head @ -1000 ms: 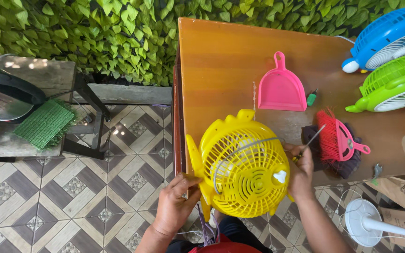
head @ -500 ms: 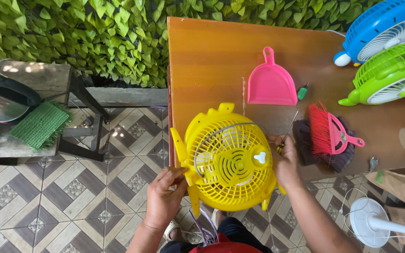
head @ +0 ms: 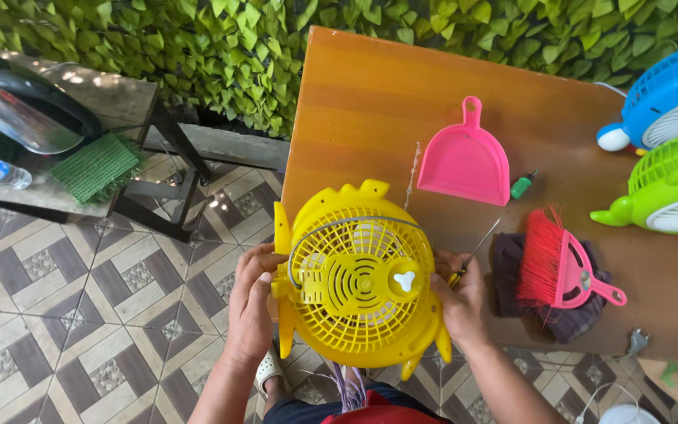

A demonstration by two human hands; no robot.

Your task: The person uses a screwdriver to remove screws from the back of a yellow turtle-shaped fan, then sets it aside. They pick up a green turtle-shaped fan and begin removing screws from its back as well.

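A small yellow plastic fan point(head: 359, 283) lies on its face at the near left corner of the orange-brown table point(head: 370, 110), its grilled back and wire handle turned up. My left hand point(head: 251, 302) grips its left rim. My right hand point(head: 458, 297) presses on its right rim and also holds a thin screwdriver point(head: 476, 250) whose metal shaft points up and to the right. Coloured wires point(head: 348, 386) hang out from under the fan near my lap.
A pink dustpan point(head: 466, 161), a green-handled tool point(head: 523, 186) and a pink brush with red bristles point(head: 559, 271) on a dark cloth point(head: 512, 263) lie on the table. A blue fan point(head: 668, 98) and a green fan point(head: 668, 184) sit at right. Tiled floor, bench and hedge at left.
The yellow fan has been turned and shifted slightly in my hands, so its white knob now sits right of centre. Both hands stayed on its rims.
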